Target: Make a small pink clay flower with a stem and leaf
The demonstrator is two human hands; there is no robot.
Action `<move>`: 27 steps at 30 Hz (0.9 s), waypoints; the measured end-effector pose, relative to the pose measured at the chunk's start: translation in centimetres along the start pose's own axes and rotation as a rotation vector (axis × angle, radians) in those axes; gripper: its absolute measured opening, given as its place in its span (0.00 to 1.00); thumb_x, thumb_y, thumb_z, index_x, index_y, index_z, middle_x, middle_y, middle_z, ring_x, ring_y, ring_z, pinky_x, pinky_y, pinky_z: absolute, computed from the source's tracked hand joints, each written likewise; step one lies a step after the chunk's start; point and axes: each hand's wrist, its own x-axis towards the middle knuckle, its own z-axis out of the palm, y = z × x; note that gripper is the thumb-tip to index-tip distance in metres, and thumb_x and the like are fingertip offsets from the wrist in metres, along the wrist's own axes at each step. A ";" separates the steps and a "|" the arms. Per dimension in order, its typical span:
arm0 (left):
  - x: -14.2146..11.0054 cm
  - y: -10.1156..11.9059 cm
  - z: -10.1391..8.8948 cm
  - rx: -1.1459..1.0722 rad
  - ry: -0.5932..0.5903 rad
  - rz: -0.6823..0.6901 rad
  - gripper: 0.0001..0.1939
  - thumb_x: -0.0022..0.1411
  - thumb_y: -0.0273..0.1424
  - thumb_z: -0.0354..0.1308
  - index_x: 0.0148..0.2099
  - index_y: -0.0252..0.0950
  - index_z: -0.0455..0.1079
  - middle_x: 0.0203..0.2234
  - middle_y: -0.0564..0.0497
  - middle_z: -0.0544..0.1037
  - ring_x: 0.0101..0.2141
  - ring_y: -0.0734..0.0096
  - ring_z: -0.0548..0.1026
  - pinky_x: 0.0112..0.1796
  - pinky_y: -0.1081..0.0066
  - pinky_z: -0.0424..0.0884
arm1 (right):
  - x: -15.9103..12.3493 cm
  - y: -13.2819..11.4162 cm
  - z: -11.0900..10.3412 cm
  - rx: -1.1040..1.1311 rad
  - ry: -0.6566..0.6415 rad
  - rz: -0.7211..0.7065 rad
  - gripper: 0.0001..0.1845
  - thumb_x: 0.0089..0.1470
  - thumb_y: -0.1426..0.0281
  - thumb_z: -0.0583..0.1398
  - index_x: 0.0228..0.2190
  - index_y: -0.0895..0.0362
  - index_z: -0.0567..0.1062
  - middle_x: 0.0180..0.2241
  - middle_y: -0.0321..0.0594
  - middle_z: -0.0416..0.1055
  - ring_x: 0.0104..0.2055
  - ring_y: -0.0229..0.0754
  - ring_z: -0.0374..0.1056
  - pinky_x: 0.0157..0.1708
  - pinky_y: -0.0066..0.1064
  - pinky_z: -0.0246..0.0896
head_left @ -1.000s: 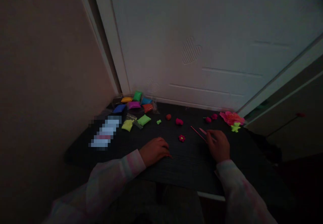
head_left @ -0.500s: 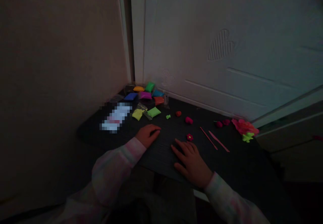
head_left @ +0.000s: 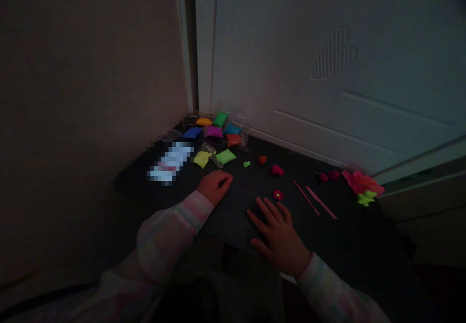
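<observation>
My right hand [head_left: 278,235] lies flat on the dark table [head_left: 349,235], fingers spread, holding nothing. Just past its fingertips sits a small red clay flower [head_left: 278,195]. My left hand [head_left: 215,186] rests on the table with its fingers curled loosely down; nothing shows in it. It is close to a lime-green clay bag [head_left: 225,156] and a yellow one [head_left: 202,158]. Two thin pink modelling sticks [head_left: 315,201] lie to the right of my right hand, untouched.
Several coloured clay bags [head_left: 213,129] are heaped in the far left corner by a wall and white door. Small clay bits [head_left: 277,169] dot the middle. A pink clay flower [head_left: 360,182] with a green piece [head_left: 366,198] sits at the right edge. A blurred packet [head_left: 169,162] lies left.
My right hand left the pink sticks and moved left to lie flat near the small flower. My left hand slid forward towards the green and yellow bags. The view turned left.
</observation>
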 end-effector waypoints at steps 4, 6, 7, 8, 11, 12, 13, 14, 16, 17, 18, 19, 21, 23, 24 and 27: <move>1.0 0.2 0.5 -0.005 0.009 0.033 0.10 0.57 0.30 0.48 0.33 0.32 0.69 0.28 0.50 0.75 0.31 0.74 0.72 0.33 0.74 0.68 | -0.1 0.2 0.1 -0.023 0.024 0.063 0.28 0.51 0.56 0.48 0.52 0.53 0.58 0.57 0.50 0.48 0.58 0.53 0.44 0.51 0.51 0.38; 1.8 0.4 1.0 0.000 0.015 0.055 0.10 0.57 0.30 0.48 0.33 0.32 0.69 0.27 0.50 0.74 0.30 0.74 0.72 0.33 0.74 0.68 | -0.1 0.2 0.2 -0.016 0.015 -0.016 0.28 0.50 0.55 0.49 0.53 0.49 0.57 0.58 0.48 0.47 0.58 0.54 0.44 0.50 0.52 0.37; 2.4 0.5 1.3 0.004 0.017 0.071 0.10 0.58 0.29 0.47 0.33 0.31 0.69 0.27 0.50 0.74 0.30 0.74 0.72 0.33 0.74 0.68 | -0.2 0.2 0.2 -0.013 0.014 -0.032 0.29 0.50 0.55 0.50 0.53 0.48 0.56 0.58 0.48 0.47 0.58 0.54 0.44 0.50 0.52 0.37; 2.9 0.6 1.6 0.009 0.016 0.093 0.10 0.58 0.29 0.47 0.33 0.31 0.69 0.28 0.49 0.74 0.31 0.74 0.72 0.34 0.73 0.68 | -0.2 0.2 0.3 -0.014 0.018 -0.022 0.29 0.50 0.55 0.49 0.53 0.49 0.56 0.58 0.48 0.48 0.58 0.54 0.44 0.50 0.52 0.37; 4.7 1.1 2.8 0.025 -0.001 0.188 0.11 0.58 0.28 0.45 0.35 0.30 0.69 0.31 0.47 0.74 0.35 0.71 0.71 0.38 0.70 0.67 | -0.1 0.2 0.5 -0.014 0.056 0.088 0.27 0.52 0.57 0.49 0.52 0.54 0.58 0.57 0.49 0.50 0.58 0.52 0.44 0.51 0.50 0.38; 5.2 1.3 3.2 0.031 -0.012 0.224 0.12 0.58 0.28 0.45 0.36 0.30 0.68 0.32 0.46 0.73 0.35 0.70 0.70 0.39 0.69 0.66 | -0.1 0.2 0.5 -0.007 0.079 0.113 0.26 0.52 0.58 0.49 0.51 0.54 0.59 0.56 0.49 0.51 0.58 0.51 0.45 0.51 0.49 0.39; 5.7 1.6 3.7 0.036 -0.023 0.257 0.12 0.58 0.29 0.45 0.37 0.31 0.68 0.32 0.46 0.73 0.36 0.69 0.70 0.40 0.68 0.66 | 0.0 0.2 0.6 0.007 0.111 0.135 0.24 0.52 0.60 0.50 0.50 0.54 0.61 0.56 0.49 0.53 0.57 0.51 0.47 0.50 0.48 0.41; 6.2 1.8 4.2 0.040 -0.032 0.286 0.12 0.58 0.29 0.45 0.37 0.31 0.68 0.33 0.46 0.73 0.36 0.68 0.70 0.41 0.67 0.65 | 0.1 0.3 0.6 0.027 0.148 0.161 0.22 0.52 0.60 0.51 0.48 0.54 0.63 0.54 0.48 0.55 0.56 0.50 0.49 0.49 0.46 0.42; 6.9 2.3 5.0 0.041 -0.044 0.329 0.13 0.58 0.29 0.44 0.37 0.31 0.68 0.32 0.45 0.73 0.36 0.67 0.69 0.41 0.65 0.65 | 0.4 0.3 0.5 0.080 0.215 0.223 0.19 0.50 0.61 0.53 0.43 0.54 0.67 0.50 0.46 0.62 0.52 0.49 0.54 0.47 0.44 0.46; 7.1 2.4 5.4 0.038 -0.043 0.340 0.13 0.59 0.29 0.44 0.37 0.31 0.68 0.32 0.45 0.73 0.36 0.67 0.69 0.42 0.64 0.65 | 0.6 0.3 0.5 0.106 0.238 0.257 0.17 0.50 0.61 0.54 0.41 0.53 0.69 0.46 0.44 0.65 0.49 0.48 0.57 0.45 0.43 0.47; 7.3 2.5 5.7 0.033 -0.040 0.346 0.13 0.59 0.29 0.43 0.37 0.31 0.68 0.31 0.45 0.73 0.36 0.67 0.69 0.41 0.64 0.65 | 0.8 0.3 0.4 0.126 0.249 0.284 0.15 0.49 0.61 0.55 0.39 0.53 0.70 0.43 0.42 0.67 0.47 0.47 0.59 0.44 0.42 0.48; 7.4 2.6 5.9 0.025 -0.035 0.346 0.13 0.59 0.29 0.43 0.37 0.31 0.68 0.31 0.45 0.73 0.36 0.67 0.70 0.41 0.64 0.65 | 1.0 0.2 0.4 0.140 0.251 0.301 0.13 0.49 0.61 0.55 0.37 0.53 0.70 0.40 0.41 0.68 0.45 0.45 0.60 0.43 0.41 0.48; 7.5 2.5 5.9 0.004 -0.020 0.333 0.12 0.58 0.29 0.44 0.36 0.31 0.68 0.31 0.45 0.73 0.35 0.68 0.70 0.40 0.65 0.66 | 1.4 0.0 0.3 0.152 0.248 0.311 0.10 0.50 0.64 0.55 0.33 0.53 0.71 0.36 0.39 0.69 0.41 0.43 0.61 0.42 0.40 0.48; 7.6 2.1 5.7 -0.023 0.002 0.304 0.12 0.58 0.28 0.44 0.37 0.32 0.68 0.31 0.46 0.73 0.34 0.70 0.70 0.39 0.67 0.67 | 1.8 -0.2 0.2 0.182 0.250 0.302 0.07 0.50 0.66 0.54 0.31 0.52 0.72 0.33 0.37 0.70 0.38 0.41 0.62 0.41 0.39 0.48; 7.6 1.9 5.5 -0.038 0.013 0.285 0.11 0.58 0.28 0.44 0.37 0.32 0.68 0.31 0.47 0.74 0.33 0.71 0.71 0.38 0.69 0.67 | 2.1 -0.3 0.1 0.219 0.259 0.300 0.07 0.51 0.67 0.54 0.30 0.52 0.72 0.32 0.36 0.70 0.37 0.40 0.62 0.41 0.39 0.48; 7.6 1.4 5.1 -0.079 0.039 0.214 0.11 0.58 0.28 0.44 0.36 0.33 0.67 0.30 0.48 0.74 0.32 0.72 0.71 0.35 0.71 0.68 | 3.1 0.0 -0.4 0.491 0.344 0.361 0.06 0.49 0.67 0.56 0.28 0.52 0.73 0.29 0.35 0.70 0.35 0.40 0.63 0.41 0.38 0.48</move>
